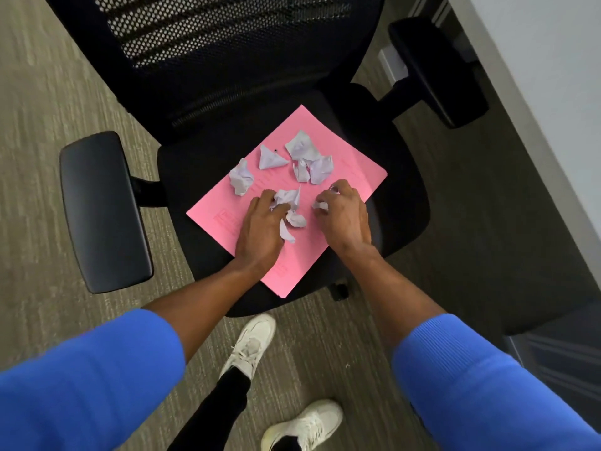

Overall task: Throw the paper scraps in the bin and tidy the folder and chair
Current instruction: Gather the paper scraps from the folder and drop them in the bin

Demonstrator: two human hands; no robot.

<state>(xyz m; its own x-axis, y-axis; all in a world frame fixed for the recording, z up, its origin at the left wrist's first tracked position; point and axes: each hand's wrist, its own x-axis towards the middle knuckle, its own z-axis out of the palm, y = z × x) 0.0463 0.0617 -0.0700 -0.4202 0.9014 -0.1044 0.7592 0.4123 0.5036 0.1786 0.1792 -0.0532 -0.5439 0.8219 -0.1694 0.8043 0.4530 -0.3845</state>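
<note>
Pink folder (354,164): both hands palm-down, left (260,227), right (344,216) clutching paper scraps (287,198).

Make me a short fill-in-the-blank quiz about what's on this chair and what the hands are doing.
1. The paper scraps lie on a ____ folder.
2. The folder rests on the seat of a black ____.
3. The left hand and right hand are gathering crumpled ____.
4. The person's sleeves are ____.

Missing words: pink; chair; paper; blue
</note>
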